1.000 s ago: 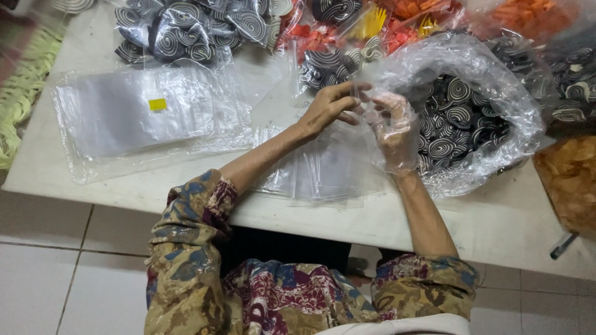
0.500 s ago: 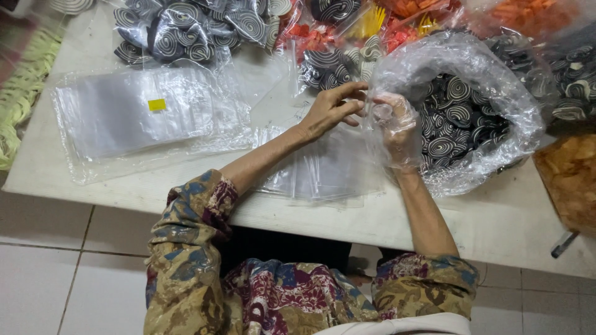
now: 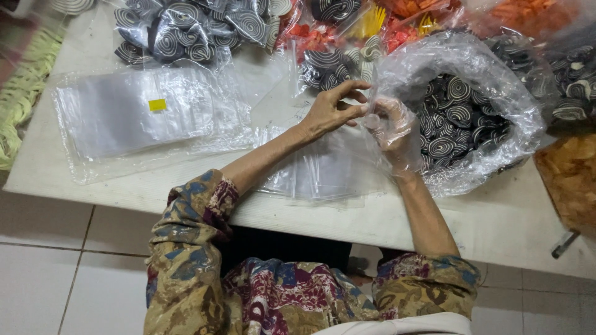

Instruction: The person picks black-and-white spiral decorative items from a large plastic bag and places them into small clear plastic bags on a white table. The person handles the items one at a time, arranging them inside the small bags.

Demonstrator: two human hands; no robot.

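Left hand (image 3: 332, 110) fingers have spread at the gloved right hand (image 3: 392, 127).

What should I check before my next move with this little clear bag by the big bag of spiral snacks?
1. Left hand on the small clear bag: ok, fingertips pinch its top edge.
2. Right hand covered: ok, a thin plastic glove shows over it.
3. Small bag open: cannot tell, the film is too clear to read.
4. Big bag of spiral snacks open and close: ok, its mouth gapes just right of the hands.
5. Spare bags at hand: ok, a pile of flat bags lies under the wrists, and a bigger pack lies to the left.
6. Table edge: ok, nothing hangs over it near the hands.
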